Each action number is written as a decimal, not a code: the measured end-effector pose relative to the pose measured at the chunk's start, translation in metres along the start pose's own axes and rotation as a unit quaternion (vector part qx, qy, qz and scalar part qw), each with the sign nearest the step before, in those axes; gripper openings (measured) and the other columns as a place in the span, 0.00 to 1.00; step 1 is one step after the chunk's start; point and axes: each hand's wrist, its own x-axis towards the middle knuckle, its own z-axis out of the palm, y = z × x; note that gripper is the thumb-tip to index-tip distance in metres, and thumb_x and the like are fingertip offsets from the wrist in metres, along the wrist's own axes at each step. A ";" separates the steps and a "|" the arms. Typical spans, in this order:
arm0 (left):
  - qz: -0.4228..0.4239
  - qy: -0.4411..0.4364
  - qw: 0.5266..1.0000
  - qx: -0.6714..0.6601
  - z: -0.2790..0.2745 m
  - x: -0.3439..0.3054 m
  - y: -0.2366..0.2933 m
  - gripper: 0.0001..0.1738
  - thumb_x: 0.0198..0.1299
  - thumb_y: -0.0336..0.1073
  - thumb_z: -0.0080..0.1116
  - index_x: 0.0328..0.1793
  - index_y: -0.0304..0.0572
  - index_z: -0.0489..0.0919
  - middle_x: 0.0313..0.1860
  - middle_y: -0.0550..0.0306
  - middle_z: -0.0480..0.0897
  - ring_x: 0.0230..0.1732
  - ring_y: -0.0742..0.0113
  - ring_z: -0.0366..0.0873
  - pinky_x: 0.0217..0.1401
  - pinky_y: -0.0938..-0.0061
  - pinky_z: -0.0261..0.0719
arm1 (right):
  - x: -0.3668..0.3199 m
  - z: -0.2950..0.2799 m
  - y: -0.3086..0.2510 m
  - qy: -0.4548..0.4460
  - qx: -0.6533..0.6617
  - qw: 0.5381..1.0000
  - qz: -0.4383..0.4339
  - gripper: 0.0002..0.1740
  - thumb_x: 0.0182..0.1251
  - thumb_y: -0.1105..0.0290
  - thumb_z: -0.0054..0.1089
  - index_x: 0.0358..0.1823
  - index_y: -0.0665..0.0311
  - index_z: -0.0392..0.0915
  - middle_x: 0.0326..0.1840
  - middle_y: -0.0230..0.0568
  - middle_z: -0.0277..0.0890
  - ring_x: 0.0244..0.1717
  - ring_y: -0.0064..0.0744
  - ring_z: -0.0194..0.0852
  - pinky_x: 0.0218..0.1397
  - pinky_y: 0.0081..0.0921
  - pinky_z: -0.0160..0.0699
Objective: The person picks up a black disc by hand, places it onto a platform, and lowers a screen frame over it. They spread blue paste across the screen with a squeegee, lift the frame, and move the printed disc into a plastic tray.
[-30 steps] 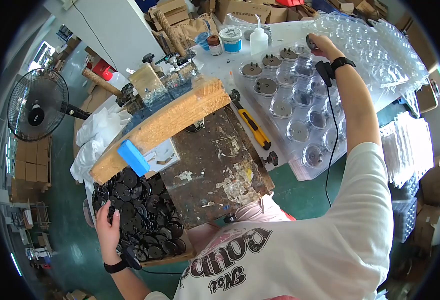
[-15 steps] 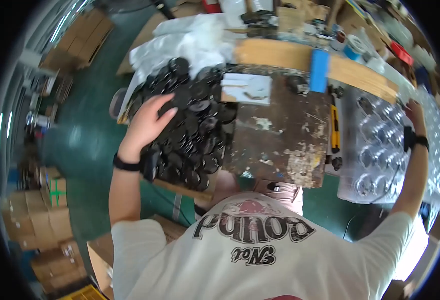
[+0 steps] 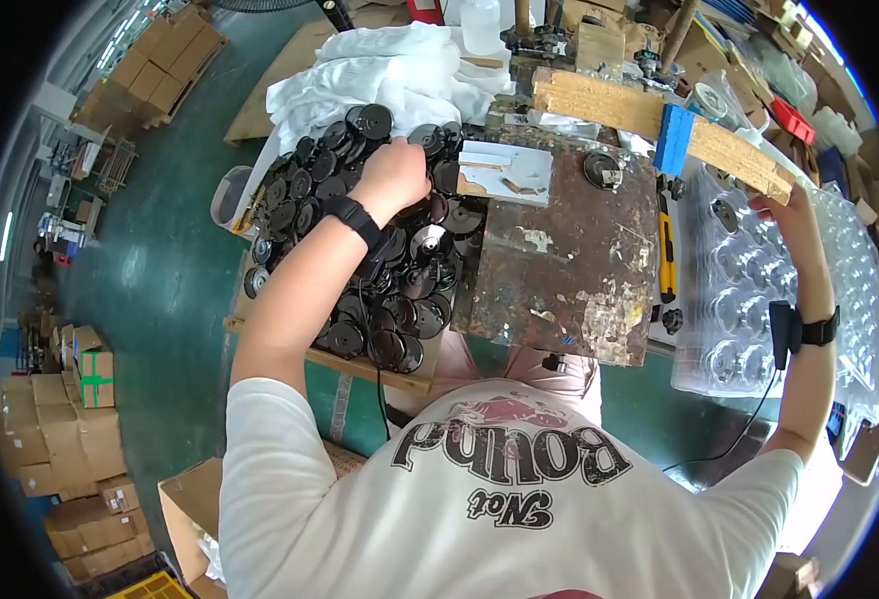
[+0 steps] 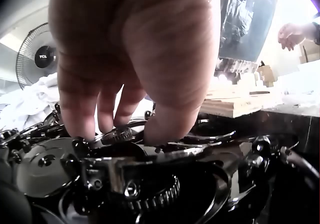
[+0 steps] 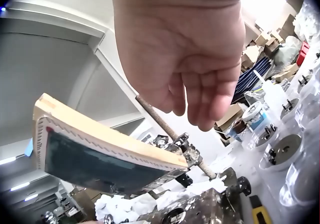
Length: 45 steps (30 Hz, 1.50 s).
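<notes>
My left hand [image 3: 392, 180] reaches down into a heap of glossy black round parts [image 3: 344, 324] in a wooden-edged box. Close up in the left wrist view, its thumb and fingers close around a part with a ridged rim [image 4: 117, 135], and the fingertips are partly hidden among the pieces. Over the far end of a clear plastic tray [image 3: 739, 374] hangs my right hand [image 3: 787, 212], empty, its fingers loosely bent. Several tray cups hold grey discs with black posts, such as the disc [image 5: 287, 149] in the right wrist view.
A stained work board [image 3: 559, 270] lies between heap and tray. Across its far side runs a raised wooden beam [image 3: 599, 105] wrapped with a blue block [image 3: 673, 140]. A yellow cutter knife [image 3: 668, 255] lies beside the board. White cloth [image 3: 379, 80] is piled behind the heap.
The head view has swung left. My left hand has moved from above the heap down among its parts. My right hand, which held a round piece at the tray, is now empty.
</notes>
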 end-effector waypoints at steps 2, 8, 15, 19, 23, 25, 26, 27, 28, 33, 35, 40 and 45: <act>-0.014 -0.023 0.999 -0.020 -0.005 0.002 -0.003 0.19 0.50 0.38 0.57 0.47 0.36 0.78 0.41 0.42 0.79 0.44 0.46 0.76 0.47 0.61 0.75 | -0.008 0.004 -0.012 -0.002 0.008 1.000 0.002 0.14 0.66 0.68 0.49 0.50 0.64 0.73 0.36 0.31 0.79 0.31 0.16 0.74 0.33 0.14 0.71; 0.044 0.036 0.946 -0.319 -0.005 0.009 -0.052 0.21 0.54 0.36 0.57 0.55 0.38 0.74 0.41 0.51 0.81 0.38 0.60 0.79 0.43 0.71 0.75 | -0.019 0.003 -0.021 0.010 0.055 0.998 0.015 0.12 0.66 0.66 0.50 0.46 0.64 0.75 0.37 0.31 0.78 0.32 0.16 0.73 0.35 0.15 0.71; 0.075 -0.057 0.820 -0.564 -0.034 0.011 0.010 0.14 0.57 0.35 0.58 0.48 0.37 0.78 0.37 0.60 0.81 0.37 0.75 0.76 0.40 0.81 0.74 | -0.027 0.019 -0.031 0.005 0.059 0.998 0.010 0.13 0.67 0.65 0.51 0.45 0.64 0.76 0.36 0.31 0.78 0.32 0.16 0.73 0.35 0.16 0.71; 0.179 -0.070 0.854 -0.483 -0.033 0.043 0.041 0.14 0.55 0.36 0.60 0.47 0.40 0.78 0.38 0.59 0.81 0.37 0.71 0.78 0.41 0.78 0.74 | -0.036 0.018 -0.039 -0.008 0.061 0.998 0.013 0.14 0.66 0.64 0.52 0.46 0.65 0.76 0.36 0.31 0.78 0.32 0.16 0.73 0.35 0.16 0.70; 0.222 -0.071 0.933 -0.275 -0.032 0.063 0.075 0.14 0.53 0.37 0.60 0.46 0.44 0.78 0.39 0.58 0.81 0.38 0.65 0.79 0.43 0.74 0.75 | -0.044 0.017 -0.042 -0.009 0.063 0.998 0.014 0.13 0.67 0.64 0.51 0.46 0.65 0.76 0.35 0.30 0.78 0.32 0.15 0.72 0.36 0.15 0.69; 0.280 -0.017 0.937 -0.209 -0.018 0.071 0.090 0.15 0.52 0.39 0.61 0.45 0.45 0.78 0.41 0.57 0.81 0.40 0.63 0.79 0.46 0.70 0.74 | -0.046 0.017 -0.041 -0.006 0.064 0.998 0.017 0.13 0.67 0.65 0.50 0.46 0.65 0.75 0.35 0.30 0.77 0.32 0.15 0.71 0.36 0.14 0.69; 0.309 0.010 0.935 -0.175 -0.012 0.073 0.096 0.15 0.51 0.39 0.62 0.45 0.46 0.79 0.42 0.57 0.80 0.42 0.61 0.78 0.47 0.69 0.74 | -0.047 0.018 -0.040 -0.010 0.069 0.997 0.015 0.14 0.67 0.65 0.51 0.47 0.65 0.75 0.35 0.31 0.77 0.32 0.16 0.72 0.37 0.15 0.69; 0.311 0.009 0.934 -0.175 -0.007 0.074 0.099 0.15 0.51 0.39 0.62 0.45 0.46 0.79 0.42 0.57 0.80 0.42 0.61 0.78 0.47 0.69 0.74 | -0.047 0.018 -0.039 -0.014 0.074 0.997 0.012 0.14 0.67 0.65 0.51 0.47 0.66 0.75 0.36 0.32 0.78 0.32 0.17 0.72 0.37 0.16 0.70; 0.348 0.021 0.920 -0.178 -0.002 0.075 0.102 0.16 0.51 0.41 0.61 0.46 0.46 0.78 0.43 0.57 0.80 0.44 0.60 0.78 0.48 0.68 0.74 | -0.048 0.018 -0.038 -0.018 0.079 0.997 0.008 0.14 0.67 0.65 0.51 0.47 0.66 0.75 0.36 0.33 0.78 0.32 0.17 0.73 0.37 0.17 0.70; 0.382 0.134 0.897 -0.178 0.008 0.058 0.100 0.19 0.54 0.45 0.58 0.51 0.50 0.76 0.50 0.56 0.77 0.51 0.56 0.73 0.54 0.66 0.71 | -0.049 0.016 -0.035 -0.015 0.079 0.997 0.011 0.14 0.67 0.65 0.51 0.48 0.67 0.75 0.36 0.33 0.78 0.33 0.18 0.73 0.38 0.17 0.70; 0.363 0.177 0.898 -0.177 0.010 0.053 0.093 0.20 0.55 0.46 0.57 0.53 0.51 0.76 0.51 0.56 0.76 0.53 0.55 0.72 0.55 0.66 0.71 | -0.047 0.015 -0.035 -0.016 0.078 0.997 0.013 0.14 0.67 0.65 0.51 0.48 0.67 0.75 0.36 0.33 0.78 0.33 0.18 0.73 0.38 0.17 0.70; 0.332 0.097 0.928 -0.139 0.010 0.053 0.071 0.23 0.57 0.47 0.54 0.60 0.56 0.72 0.54 0.56 0.74 0.58 0.54 0.68 0.60 0.66 0.67 | -0.043 0.022 -0.038 -0.012 0.079 0.997 0.003 0.15 0.67 0.65 0.51 0.49 0.67 0.75 0.36 0.33 0.77 0.34 0.18 0.72 0.38 0.16 0.70; 0.396 0.027 0.909 -0.126 -0.003 0.062 0.060 0.24 0.57 0.47 0.54 0.62 0.57 0.71 0.56 0.56 0.74 0.61 0.56 0.65 0.63 0.66 0.64 | -0.035 0.029 -0.060 -0.005 0.059 0.998 -0.026 0.14 0.66 0.68 0.52 0.49 0.68 0.74 0.38 0.32 0.77 0.35 0.17 0.72 0.41 0.17 0.70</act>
